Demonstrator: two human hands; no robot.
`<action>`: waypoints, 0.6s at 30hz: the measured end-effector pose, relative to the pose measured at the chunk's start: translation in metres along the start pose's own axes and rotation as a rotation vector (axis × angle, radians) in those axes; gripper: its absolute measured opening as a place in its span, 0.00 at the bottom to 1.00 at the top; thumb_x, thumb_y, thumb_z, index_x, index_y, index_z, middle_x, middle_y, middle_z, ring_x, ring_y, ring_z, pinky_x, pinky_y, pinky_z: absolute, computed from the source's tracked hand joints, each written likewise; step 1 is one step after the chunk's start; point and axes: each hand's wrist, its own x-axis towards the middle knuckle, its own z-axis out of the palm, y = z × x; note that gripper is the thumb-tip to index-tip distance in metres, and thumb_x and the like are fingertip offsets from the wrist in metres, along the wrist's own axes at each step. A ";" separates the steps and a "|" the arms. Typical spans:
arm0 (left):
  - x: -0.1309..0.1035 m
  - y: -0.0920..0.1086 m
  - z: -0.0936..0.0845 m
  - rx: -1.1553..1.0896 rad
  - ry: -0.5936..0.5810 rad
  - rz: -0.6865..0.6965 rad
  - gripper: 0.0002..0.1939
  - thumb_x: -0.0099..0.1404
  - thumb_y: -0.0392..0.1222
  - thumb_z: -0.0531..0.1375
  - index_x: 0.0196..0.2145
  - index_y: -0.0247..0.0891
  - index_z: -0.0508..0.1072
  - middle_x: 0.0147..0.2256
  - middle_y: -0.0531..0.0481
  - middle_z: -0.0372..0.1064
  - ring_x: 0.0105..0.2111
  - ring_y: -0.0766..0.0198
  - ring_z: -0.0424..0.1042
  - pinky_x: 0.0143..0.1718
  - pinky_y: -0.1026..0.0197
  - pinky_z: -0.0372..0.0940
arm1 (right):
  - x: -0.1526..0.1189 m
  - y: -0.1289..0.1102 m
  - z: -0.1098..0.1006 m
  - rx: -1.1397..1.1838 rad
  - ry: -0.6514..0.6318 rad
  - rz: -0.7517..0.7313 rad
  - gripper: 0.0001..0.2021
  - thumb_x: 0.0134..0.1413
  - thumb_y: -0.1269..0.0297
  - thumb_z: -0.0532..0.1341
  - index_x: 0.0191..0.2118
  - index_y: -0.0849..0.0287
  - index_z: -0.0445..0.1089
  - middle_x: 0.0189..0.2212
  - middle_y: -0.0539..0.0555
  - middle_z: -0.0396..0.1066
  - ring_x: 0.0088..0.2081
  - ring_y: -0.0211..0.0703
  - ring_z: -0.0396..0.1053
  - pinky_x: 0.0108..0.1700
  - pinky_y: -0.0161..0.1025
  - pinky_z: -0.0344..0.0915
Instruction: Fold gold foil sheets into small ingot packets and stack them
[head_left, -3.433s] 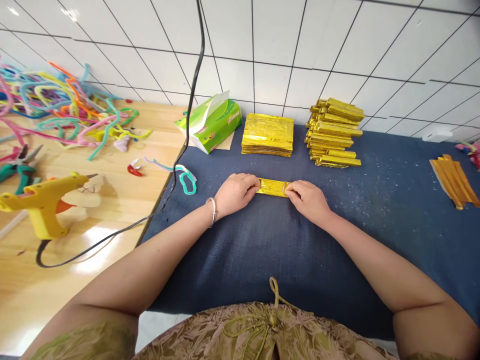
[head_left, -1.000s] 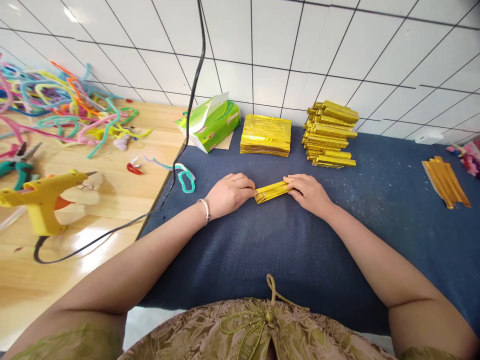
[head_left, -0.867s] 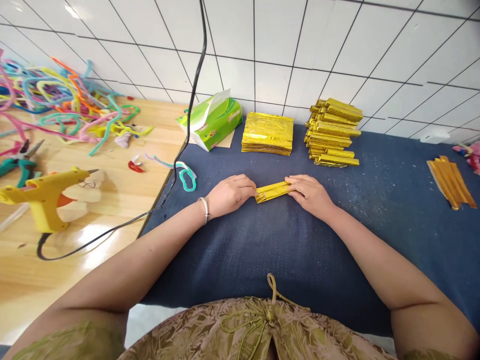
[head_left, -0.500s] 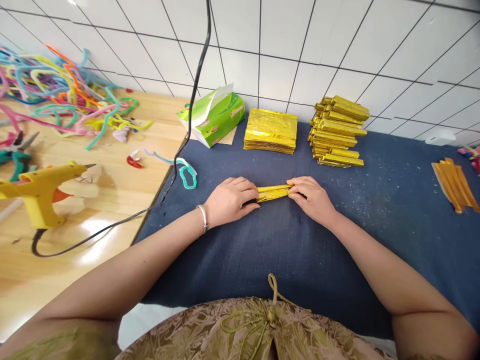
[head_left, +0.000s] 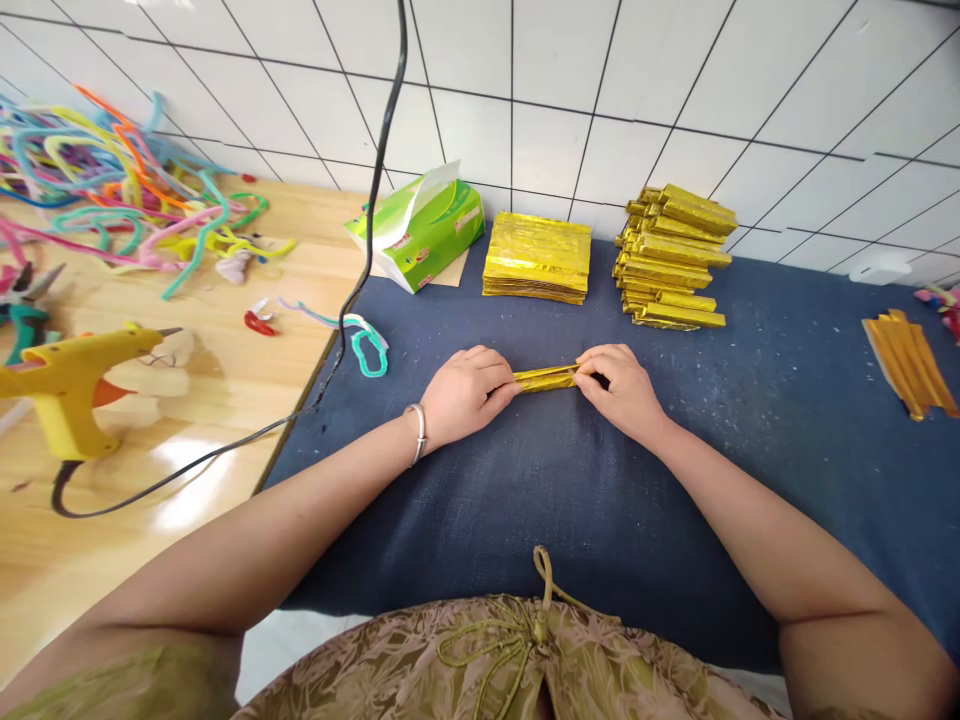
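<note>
A gold foil strip [head_left: 546, 379] is held lengthwise between both hands, low over the dark blue cloth [head_left: 547, 500] on the table [head_left: 225, 400]. Its left end is gripped by the closed fingers of the left hand [head_left: 469, 395], on whose wrist a silver bangle [head_left: 418, 435] is worn; its right end is pinched between the thumb and forefinger of the right hand [head_left: 619, 390], with a small gap visible behind the pinch. Compared with the earlier frames, the strip has been narrowed: it was first seen as a wider, flat band, then tilted with its left end lower, and it is now lying almost level with its long edges folded in. The left thumb, which was spread from the fingers a moment ago, has been brought up to them. Seen from the strip, a stack of gold sheets [head_left: 536, 258] is set at 12 o'clock, a pile of folded gold strips [head_left: 671, 260] between 1 and 2 o'clock, and a green tissue pack [head_left: 435, 235] near 11 o'clock. A teal loop [head_left: 370, 355] is placed at 9 o'clock, with a yellow glue gun [head_left: 75, 385] farther out that way, and amber strips [head_left: 910, 362] are laid at 3 o'clock. These surroundings have been left unchanged.
</note>
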 end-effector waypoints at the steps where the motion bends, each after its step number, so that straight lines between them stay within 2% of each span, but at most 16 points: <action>1: 0.000 -0.001 0.000 -0.022 -0.001 0.011 0.14 0.68 0.47 0.52 0.36 0.37 0.73 0.37 0.46 0.71 0.38 0.61 0.66 0.41 0.56 0.60 | 0.000 0.000 0.000 -0.001 0.000 0.000 0.06 0.54 0.68 0.57 0.28 0.55 0.69 0.35 0.52 0.73 0.42 0.44 0.68 0.48 0.47 0.61; 5: -0.002 -0.005 0.001 -0.036 -0.003 0.011 0.12 0.66 0.47 0.54 0.34 0.38 0.73 0.36 0.46 0.71 0.39 0.60 0.67 0.42 0.56 0.61 | 0.000 0.001 0.001 0.002 0.013 -0.001 0.05 0.54 0.69 0.58 0.29 0.55 0.68 0.35 0.52 0.73 0.41 0.44 0.68 0.48 0.46 0.60; 12: 0.000 -0.005 0.004 -0.027 -0.003 -0.030 0.13 0.68 0.44 0.51 0.35 0.36 0.73 0.36 0.46 0.70 0.38 0.61 0.66 0.42 0.56 0.61 | -0.001 0.001 0.002 -0.001 0.018 0.015 0.04 0.54 0.68 0.58 0.29 0.54 0.66 0.35 0.51 0.73 0.41 0.45 0.68 0.47 0.46 0.61; 18: 0.001 -0.005 0.005 -0.043 0.013 -0.045 0.13 0.68 0.46 0.52 0.34 0.37 0.73 0.35 0.46 0.70 0.38 0.61 0.66 0.42 0.56 0.61 | 0.000 0.001 0.003 -0.016 0.015 0.019 0.05 0.54 0.67 0.57 0.28 0.54 0.66 0.34 0.51 0.72 0.40 0.46 0.67 0.46 0.47 0.61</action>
